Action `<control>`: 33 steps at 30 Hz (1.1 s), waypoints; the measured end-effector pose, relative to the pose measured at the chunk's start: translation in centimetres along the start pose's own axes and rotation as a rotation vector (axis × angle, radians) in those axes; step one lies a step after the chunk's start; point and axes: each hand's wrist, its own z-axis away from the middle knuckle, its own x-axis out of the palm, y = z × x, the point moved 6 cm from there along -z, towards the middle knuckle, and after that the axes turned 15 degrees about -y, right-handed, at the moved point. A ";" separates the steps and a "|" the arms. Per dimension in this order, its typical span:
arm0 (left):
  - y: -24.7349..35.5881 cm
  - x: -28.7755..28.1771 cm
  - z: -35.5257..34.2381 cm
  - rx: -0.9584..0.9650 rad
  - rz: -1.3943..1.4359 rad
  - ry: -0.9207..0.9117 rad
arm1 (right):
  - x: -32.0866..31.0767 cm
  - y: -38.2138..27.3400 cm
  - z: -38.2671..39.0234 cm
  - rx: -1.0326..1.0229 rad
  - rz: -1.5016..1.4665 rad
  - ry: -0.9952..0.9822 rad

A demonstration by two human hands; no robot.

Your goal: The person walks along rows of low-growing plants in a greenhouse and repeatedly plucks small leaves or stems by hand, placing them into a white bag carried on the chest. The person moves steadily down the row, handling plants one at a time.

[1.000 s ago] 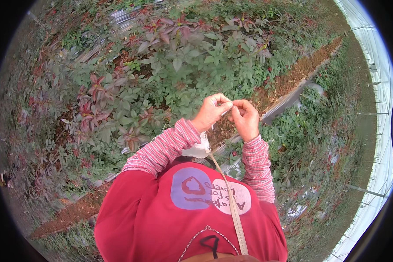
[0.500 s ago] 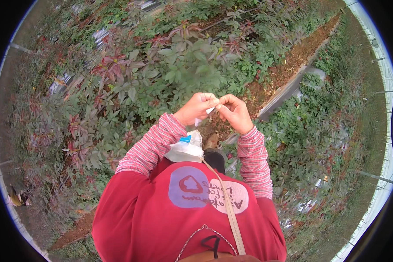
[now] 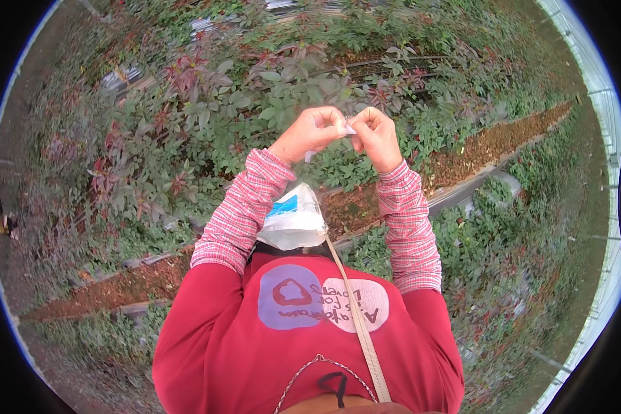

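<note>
My left hand (image 3: 309, 134) and my right hand (image 3: 377, 141) are raised close together in front of my chest, each closed in a pinch on a small pale strip (image 3: 350, 130) between the fingertips; a bit more of it hangs below the left fingers. Striped sleeves cover my forearms. Below the hands a white bag (image 3: 290, 231) with a blue patch sits at my waist, joined to a beige strap (image 3: 361, 324) that runs over my red shirt. Leafy plants are behind the hands.
Dense green and reddish plants (image 3: 193, 83) fill the bed ahead. A brown soil strip (image 3: 483, 138) runs diagonally past me, bordered by grey sheeting (image 3: 459, 193). More foliage lies right and left. A pale greenhouse wall (image 3: 600, 83) curves along the right rim.
My hands have risen away from my body, still pinching the strip. More of the white bag and its blue patch shows. The view of the beds has rotated slightly.
</note>
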 end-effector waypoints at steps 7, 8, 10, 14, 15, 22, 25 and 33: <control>0.0 -3.3 -2.8 0.256 -0.392 0.202 | -1.6 0.5 -1.7 0.070 0.047 -0.001; 0.3 -3.2 -3.0 0.171 -0.493 0.265 | -1.8 0.7 -2.2 0.077 0.168 0.020; 1.1 -2.5 -3.3 0.221 -0.824 0.406 | -2.5 0.0 -2.5 0.049 0.602 0.113; 1.8 -2.2 -4.0 0.252 -1.014 0.681 | -3.0 -0.1 -4.0 0.012 0.933 0.211; 1.8 -2.4 -4.1 0.252 -1.008 0.740 | -3.3 0.1 -4.5 0.019 0.961 0.218; -3.0 -6.0 -7.2 0.339 -0.653 0.717 | -4.6 1.8 -7.1 -0.060 0.953 0.254; -4.5 -7.1 -8.0 0.311 -0.320 0.643 | -4.7 2.0 -7.5 -0.084 0.866 0.277; -5.5 -7.6 -8.2 -0.034 0.190 0.175 | -7.2 4.3 -7.1 0.070 0.169 0.237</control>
